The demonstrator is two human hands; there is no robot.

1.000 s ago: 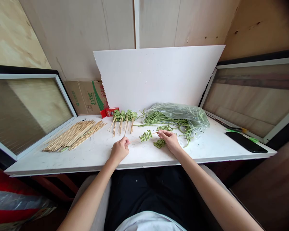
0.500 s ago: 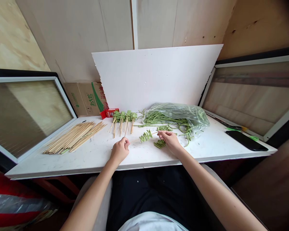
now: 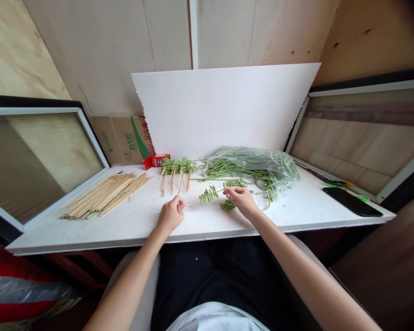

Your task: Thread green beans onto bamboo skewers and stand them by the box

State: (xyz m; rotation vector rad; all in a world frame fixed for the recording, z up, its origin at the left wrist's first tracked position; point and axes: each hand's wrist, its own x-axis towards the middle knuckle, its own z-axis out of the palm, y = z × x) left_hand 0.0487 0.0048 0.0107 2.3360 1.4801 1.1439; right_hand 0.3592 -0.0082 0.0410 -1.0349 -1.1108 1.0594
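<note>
A bamboo skewer (image 3: 192, 201) threaded with short green bean pieces (image 3: 209, 195) is held level just over the white tabletop. My left hand (image 3: 171, 213) is closed in a pinch on its left end. At the other end, my right hand (image 3: 240, 200) pinches near the tip; its fingertips partly hide that end. Beside and below my right hand lies a small bunch of cut bean pieces (image 3: 227, 206), with another cut bunch (image 3: 235, 183) just behind it. Finished bean skewers (image 3: 178, 166) lie in a row farther back, their bare sticks pointing toward me.
Bare bamboo skewers (image 3: 105, 195) are piled at the left. A clear plastic bag (image 3: 255, 158) of long beans lies at the back right. A black phone (image 3: 351, 201) rests near the right edge. A red box (image 3: 156, 161) and a white board (image 3: 227, 110) stand behind.
Both hands stay almost in place, still at the two ends of the skewer. The stick between my left hand and the beans shows more plainly now.
</note>
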